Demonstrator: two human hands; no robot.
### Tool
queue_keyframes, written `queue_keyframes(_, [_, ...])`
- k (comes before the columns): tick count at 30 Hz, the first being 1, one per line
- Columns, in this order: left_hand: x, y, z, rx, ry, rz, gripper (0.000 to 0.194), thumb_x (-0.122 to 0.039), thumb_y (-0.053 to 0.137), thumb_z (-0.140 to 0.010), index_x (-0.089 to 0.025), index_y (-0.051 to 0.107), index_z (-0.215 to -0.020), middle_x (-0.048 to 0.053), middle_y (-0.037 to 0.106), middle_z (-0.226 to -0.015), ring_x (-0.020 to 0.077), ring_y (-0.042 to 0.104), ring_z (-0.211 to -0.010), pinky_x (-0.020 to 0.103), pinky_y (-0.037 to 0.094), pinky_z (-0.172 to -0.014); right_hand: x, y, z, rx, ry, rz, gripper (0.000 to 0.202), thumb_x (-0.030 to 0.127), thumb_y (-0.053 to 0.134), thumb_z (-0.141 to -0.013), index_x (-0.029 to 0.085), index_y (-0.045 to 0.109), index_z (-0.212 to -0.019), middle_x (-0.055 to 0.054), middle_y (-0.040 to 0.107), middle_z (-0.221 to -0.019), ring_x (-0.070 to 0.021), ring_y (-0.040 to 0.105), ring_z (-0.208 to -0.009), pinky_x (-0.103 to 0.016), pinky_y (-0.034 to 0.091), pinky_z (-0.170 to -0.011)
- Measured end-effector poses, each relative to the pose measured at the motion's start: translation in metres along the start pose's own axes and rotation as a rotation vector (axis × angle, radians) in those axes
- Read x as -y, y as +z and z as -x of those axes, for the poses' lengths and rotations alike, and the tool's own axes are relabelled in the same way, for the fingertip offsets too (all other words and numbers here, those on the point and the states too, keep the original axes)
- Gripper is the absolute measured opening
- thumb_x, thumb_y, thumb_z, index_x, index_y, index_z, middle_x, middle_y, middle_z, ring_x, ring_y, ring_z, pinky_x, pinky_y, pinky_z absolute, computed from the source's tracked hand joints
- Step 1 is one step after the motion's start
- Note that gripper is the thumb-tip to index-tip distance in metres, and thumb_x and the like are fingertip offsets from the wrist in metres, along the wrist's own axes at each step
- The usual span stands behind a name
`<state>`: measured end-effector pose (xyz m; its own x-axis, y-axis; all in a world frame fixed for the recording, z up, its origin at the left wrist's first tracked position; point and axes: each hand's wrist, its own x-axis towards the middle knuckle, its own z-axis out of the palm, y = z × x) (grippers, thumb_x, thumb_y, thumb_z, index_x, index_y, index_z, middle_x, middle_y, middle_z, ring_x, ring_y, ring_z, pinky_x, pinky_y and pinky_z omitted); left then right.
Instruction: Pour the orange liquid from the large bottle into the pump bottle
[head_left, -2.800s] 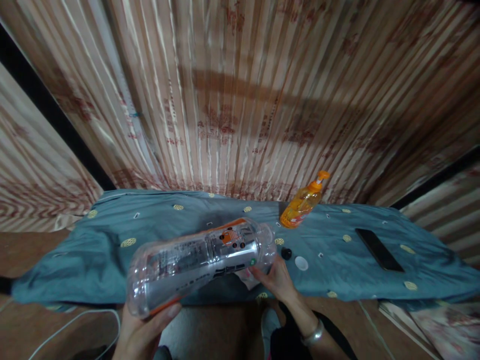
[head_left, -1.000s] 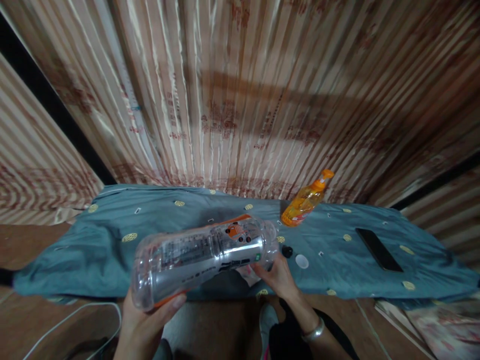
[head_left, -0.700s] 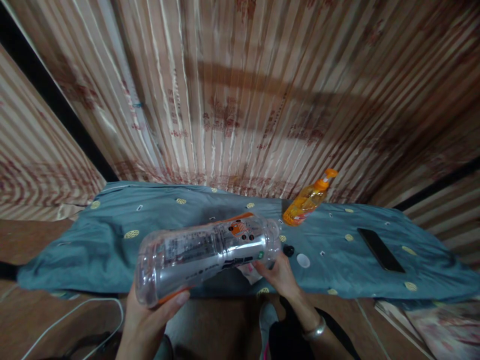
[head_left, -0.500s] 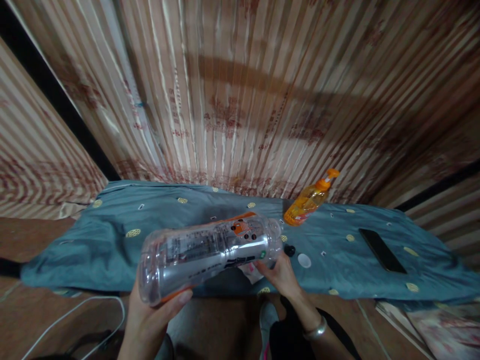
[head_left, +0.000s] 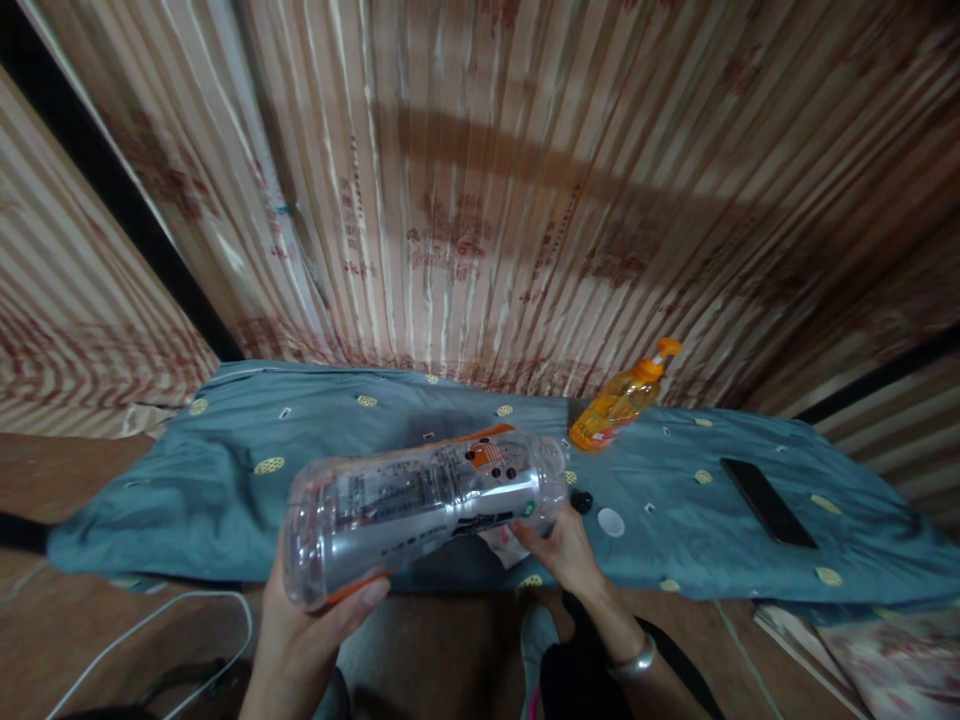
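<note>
A large clear plastic bottle (head_left: 420,510) with a silver and orange label lies nearly sideways in the air between my hands, its neck to the right. My left hand (head_left: 304,625) grips its base end from below, the thumb along the near side. At the neck end, my right hand (head_left: 566,550) holds the bottle from beneath, with some fingers hidden behind it. Just right of that hand are a small black cap (head_left: 581,502) and a white round disc (head_left: 611,522) on the teal cloth. A pink and white packet (head_left: 504,548) shows partly under the bottle.
An orange pump bottle (head_left: 616,405) stands at the back of the teal-covered surface (head_left: 187,500). A black phone (head_left: 769,503) lies on the right. Patterned curtains (head_left: 465,200) hang behind. A white cable (head_left: 150,620) lies on the floor at left.
The view has shifted very slightly, so everything sits a few pixels further right. Both hands keep the same hold on the bottle.
</note>
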<state>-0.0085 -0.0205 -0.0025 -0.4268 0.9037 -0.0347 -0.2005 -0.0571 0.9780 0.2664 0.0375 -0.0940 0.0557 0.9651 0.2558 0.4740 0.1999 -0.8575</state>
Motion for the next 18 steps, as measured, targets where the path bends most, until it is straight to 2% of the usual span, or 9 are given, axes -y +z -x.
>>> queue_keyframes(5, [-0.002, 0.002, 0.001, -0.003, 0.016, -0.027, 0.082, -0.052, 0.098, -0.049, -0.024, 0.070, -0.120, 0.005, 0.074, -0.116, 0.0329, 0.065, -0.125, 0.038, 0.048, -0.109, 0.000, 0.000, 0.000, -0.006, 0.024, 0.014, 0.024, 0.041, 0.076, -0.077, 0.022, 0.072, -0.092, -0.011, 0.083, -0.101, -0.0324, 0.079, -0.090, -0.047, 0.066, -0.084])
queue_keyframes(10, [0.000, 0.001, 0.001, 0.000, 0.015, -0.019, 0.080, -0.051, 0.098, -0.051, -0.025, 0.069, -0.121, 0.005, 0.074, -0.117, 0.0299, 0.066, -0.122, 0.033, 0.050, -0.104, 0.000, -0.001, 0.000, -0.007, 0.004, 0.000, 0.025, 0.043, 0.077, -0.078, 0.022, 0.073, -0.091, -0.010, 0.083, -0.092, -0.0308, 0.079, -0.084, -0.044, 0.067, -0.080])
queue_keyframes(15, [0.007, -0.004, -0.002, 0.009, 0.036, -0.025, 0.080, -0.051, 0.097, -0.053, -0.026, 0.069, -0.123, 0.004, 0.072, -0.123, 0.0290, 0.065, -0.122, 0.033, 0.048, -0.107, 0.004, -0.001, -0.001, -0.011, 0.010, -0.002, 0.021, 0.041, 0.076, -0.077, 0.022, 0.072, -0.086, -0.010, 0.082, -0.095, -0.0315, 0.079, -0.087, -0.044, 0.066, -0.083])
queue_keyframes(18, [0.010, -0.007, -0.004, 0.008, 0.042, -0.057, 0.082, -0.052, 0.097, -0.052, -0.024, 0.068, -0.123, 0.006, 0.072, -0.122, 0.0309, 0.067, -0.120, 0.036, 0.050, -0.106, 0.005, -0.001, -0.002, -0.014, 0.010, -0.012, 0.024, 0.041, 0.076, -0.076, 0.022, 0.073, -0.092, -0.010, 0.082, -0.096, -0.0327, 0.080, -0.091, -0.046, 0.066, -0.086])
